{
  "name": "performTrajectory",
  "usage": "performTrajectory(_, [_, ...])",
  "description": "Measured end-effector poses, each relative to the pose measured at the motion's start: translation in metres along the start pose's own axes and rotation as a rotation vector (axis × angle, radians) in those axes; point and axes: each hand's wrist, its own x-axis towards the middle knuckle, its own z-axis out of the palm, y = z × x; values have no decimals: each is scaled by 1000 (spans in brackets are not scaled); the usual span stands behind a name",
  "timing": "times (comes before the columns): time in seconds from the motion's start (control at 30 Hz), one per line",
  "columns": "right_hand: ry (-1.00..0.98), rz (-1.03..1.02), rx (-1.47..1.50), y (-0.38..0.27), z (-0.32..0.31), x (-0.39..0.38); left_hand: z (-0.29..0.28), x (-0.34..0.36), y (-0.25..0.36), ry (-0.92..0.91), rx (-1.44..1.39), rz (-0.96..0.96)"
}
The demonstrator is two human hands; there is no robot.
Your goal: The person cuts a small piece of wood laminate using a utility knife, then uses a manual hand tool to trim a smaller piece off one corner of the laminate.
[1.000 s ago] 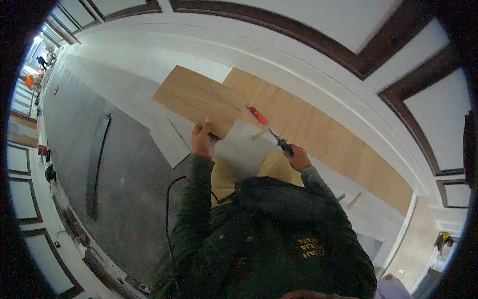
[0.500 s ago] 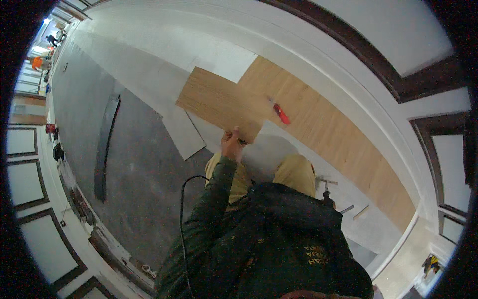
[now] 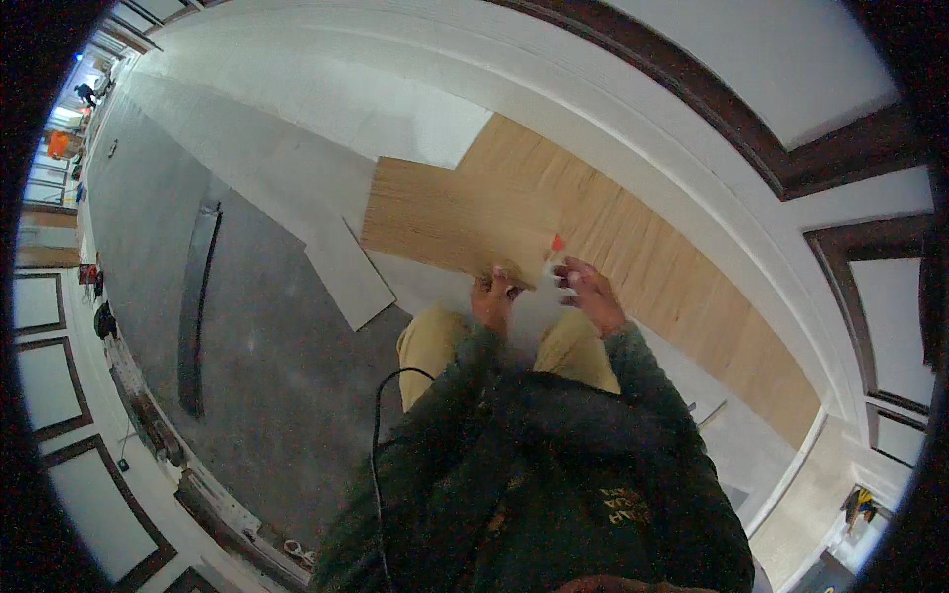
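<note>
My left hand is closed on the near edge of a short wood-look floor plank, its thumb on top near the plank's right end. The plank overlaps the laid flooring at its far side. My right hand is just beyond the plank's right end, fingers bent and apart, somewhat blurred. I see nothing plainly held in it. A small red piece of a utility knife shows at the plank's right end, above my right fingertips; the rest is hidden, apparently by the plank.
Laid wood-look flooring runs along the white wall on the right. A loose pale board and a long dark strip lie on the grey floor to the left. A black cord hangs by my left arm. People are far off at upper left.
My right hand has come in from out of view to the plank's right end. The plank has shifted right and towards me, and most of the red knife is now covered.
</note>
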Motion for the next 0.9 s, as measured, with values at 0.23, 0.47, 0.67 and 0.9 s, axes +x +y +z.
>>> performTrajectory(0.23, [214,-63,264,13,61,56,-47,10,26,-321,538,-44])
performTrajectory(0.47, [57,-267,-159,25,92,117,-299,71,115,-95,1597,77])
performTrajectory(0.67, [106,-53,-246,23,49,169,-187,57,158,-113,-272,-7])
performTrajectory(0.9, [219,-157,-474,66,92,203,-229,141,158,81,46,-7])
